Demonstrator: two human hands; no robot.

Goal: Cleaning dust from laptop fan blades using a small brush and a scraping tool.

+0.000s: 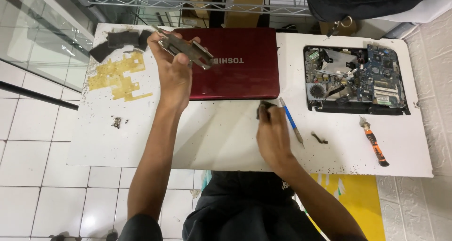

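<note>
Left hand (175,76) raised over the counter (141,132), grip clamped on a grey metal bracket (186,50) above the red laptop (235,64). Right hand (273,135) grip closed on a small dark part (264,107) beside the blue-handled tool (291,121).

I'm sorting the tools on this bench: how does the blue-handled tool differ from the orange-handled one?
The blue-handled tool is slim and pen-like; the orange-handled tool is thicker, with black grip bands. The blue one lies right beside the right hand; the orange one lies far off, below the opened laptop base. Both rest flat on the white table, untouched.
</note>
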